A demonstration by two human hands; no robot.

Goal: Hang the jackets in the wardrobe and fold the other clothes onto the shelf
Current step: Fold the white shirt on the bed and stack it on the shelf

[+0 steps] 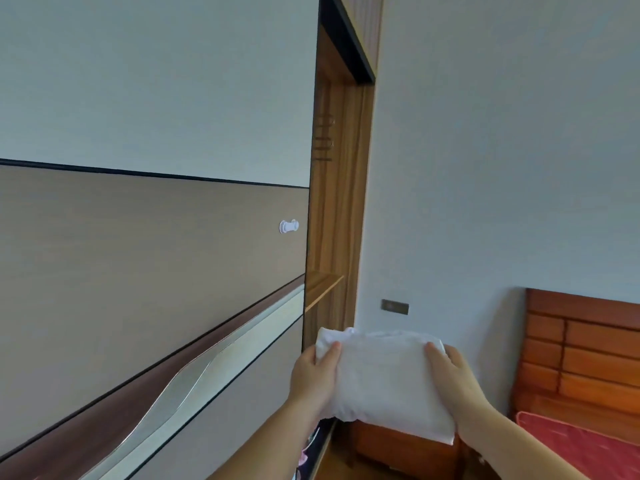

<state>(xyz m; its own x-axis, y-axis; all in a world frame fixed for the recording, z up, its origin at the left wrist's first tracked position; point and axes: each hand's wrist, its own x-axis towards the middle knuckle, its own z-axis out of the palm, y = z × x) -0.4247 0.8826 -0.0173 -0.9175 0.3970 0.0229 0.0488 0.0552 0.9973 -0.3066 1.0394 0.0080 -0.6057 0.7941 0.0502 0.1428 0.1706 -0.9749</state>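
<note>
Hands, left & right, grip folded white cloth by wardrobe, bed near

A plain pale grey-white wall is filling the right side of what I am seeing, with soft even daylight lying across it. A small dark rectangular wall plate is sitting low on it. Further right, a reddish-brown slatted wooden headboard is standing against the wall, and a red quilted bed cover is lying below it. A low reddish-brown wooden bedside cabinet is standing between them. Brown wooden floor is showing beneath.
</note>
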